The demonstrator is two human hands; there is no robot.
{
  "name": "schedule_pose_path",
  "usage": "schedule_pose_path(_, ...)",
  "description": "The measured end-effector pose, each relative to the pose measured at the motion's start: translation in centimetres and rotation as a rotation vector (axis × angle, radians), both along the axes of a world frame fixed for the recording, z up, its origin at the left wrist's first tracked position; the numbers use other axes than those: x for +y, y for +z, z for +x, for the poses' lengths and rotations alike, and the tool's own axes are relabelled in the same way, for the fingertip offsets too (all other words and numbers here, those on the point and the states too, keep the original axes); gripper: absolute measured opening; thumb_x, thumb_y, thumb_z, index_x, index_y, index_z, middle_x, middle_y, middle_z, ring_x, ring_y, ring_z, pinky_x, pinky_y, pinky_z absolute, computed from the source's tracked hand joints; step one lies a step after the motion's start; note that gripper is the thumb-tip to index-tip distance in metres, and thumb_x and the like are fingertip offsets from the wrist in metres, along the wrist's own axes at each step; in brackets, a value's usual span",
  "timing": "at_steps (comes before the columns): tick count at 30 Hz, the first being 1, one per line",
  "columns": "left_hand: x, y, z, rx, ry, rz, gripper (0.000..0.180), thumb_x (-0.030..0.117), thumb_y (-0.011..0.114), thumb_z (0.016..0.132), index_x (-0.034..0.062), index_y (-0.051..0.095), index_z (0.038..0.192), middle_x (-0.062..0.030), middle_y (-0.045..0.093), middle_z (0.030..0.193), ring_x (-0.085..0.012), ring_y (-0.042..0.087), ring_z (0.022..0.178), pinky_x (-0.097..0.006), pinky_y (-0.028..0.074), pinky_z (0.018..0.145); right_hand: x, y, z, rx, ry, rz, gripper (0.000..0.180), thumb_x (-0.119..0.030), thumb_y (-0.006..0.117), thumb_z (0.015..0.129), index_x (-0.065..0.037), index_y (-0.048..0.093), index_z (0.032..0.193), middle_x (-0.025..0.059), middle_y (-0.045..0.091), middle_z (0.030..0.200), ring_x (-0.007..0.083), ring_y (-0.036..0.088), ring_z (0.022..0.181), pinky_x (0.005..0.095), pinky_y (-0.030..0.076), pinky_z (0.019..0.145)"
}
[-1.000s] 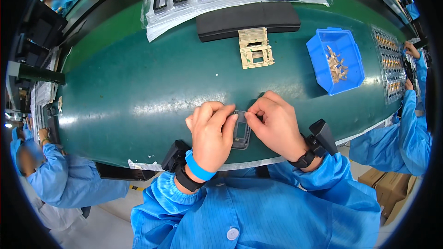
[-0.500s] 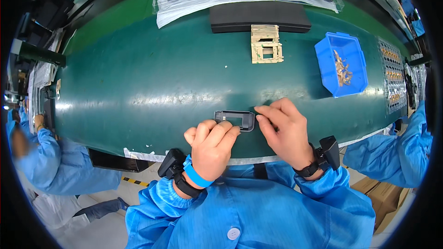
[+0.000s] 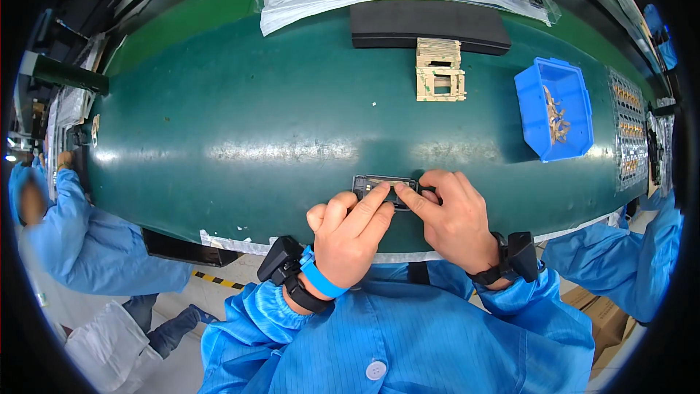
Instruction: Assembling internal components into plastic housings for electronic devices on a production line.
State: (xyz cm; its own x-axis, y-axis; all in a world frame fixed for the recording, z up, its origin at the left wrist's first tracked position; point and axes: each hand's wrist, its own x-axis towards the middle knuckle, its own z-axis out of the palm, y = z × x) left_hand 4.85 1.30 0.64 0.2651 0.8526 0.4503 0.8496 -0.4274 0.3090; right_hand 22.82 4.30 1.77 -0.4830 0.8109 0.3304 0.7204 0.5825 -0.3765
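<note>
While flat on glossy green belt, rectangular black frame lies.

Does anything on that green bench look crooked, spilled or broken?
Nothing stands out. The left hand and right hand press on a small black rectangular frame lying flat on the green belt; the blue plastic bin keeps its small parts inside.

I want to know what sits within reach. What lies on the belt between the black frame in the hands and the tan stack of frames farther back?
Only bare green belt separates the black frame from the tan stack, as the head view shows.
</note>
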Motion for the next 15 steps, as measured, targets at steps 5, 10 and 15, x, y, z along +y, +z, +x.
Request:
schedule_pose_path(5,0.1,0.0,0.0,-0.002,-0.001,-0.008,0.017,0.011,0.070,0.067,0.0147,0.072,0.084,0.0050,0.070,0.106,-0.0130,0.052,0.083,-0.030,0.030,0.077,0.6,1.5,-0.4,0.148,-0.026,-0.158,0.035,0.004,0.065,0.072,-0.010,0.070,0.105,0.0065,0.056,0.091,0.0220,0.055,0.072,0.0336,0.048,0.060)
schedule_pose_path(10,-0.1,-0.3,-0.5,0.007,-0.032,0.003,0.021,0.015,0.063,0.073,0.0121,0.069,0.093,0.0001,0.067,0.111,-0.0143,0.055,0.089,-0.031,0.030,0.073,4.6,2.9,-2.0,0.059,0.219,-0.213,0.020,-0.003,0.065,0.073,-0.008,0.066,0.092,0.0066,0.054,0.089,0.0237,0.057,0.077,0.0345,0.048,0.063)
schedule_pose_path(15,-0.1,-0.1,0.0,-0.016,-0.015,0.023,0.022,0.009,0.068,0.071,0.0124,0.073,0.093,0.0039,0.070,0.099,-0.0118,0.054,0.081,-0.030,0.029,0.074,7.0,3.3,-3.2,-0.159,0.516,-0.178,0.013,-0.010,0.064,0.076,-0.010,0.062,0.089,0.0056,0.050,0.087,0.0239,0.058,0.083,0.0347,0.048,0.070)
